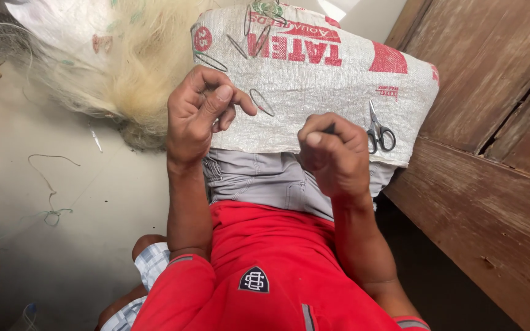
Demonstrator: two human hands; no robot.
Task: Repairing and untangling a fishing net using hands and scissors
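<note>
Pinching something too fine to make out, the left hand (199, 113) is closing thumb on forefinger over the woven sack (314, 79) near its near edge. The right hand (334, 153) is clenching a small dark tool (330, 129). Keeping any thread taut between them should help. Scissors (378, 130) are lying just beside the right hand, toward the sack's right corner.

A white woven plastic sack (314, 79) with red print lies flat across the lap; a thin dark needle-like tool (330, 129) rests over its near edge.
</note>
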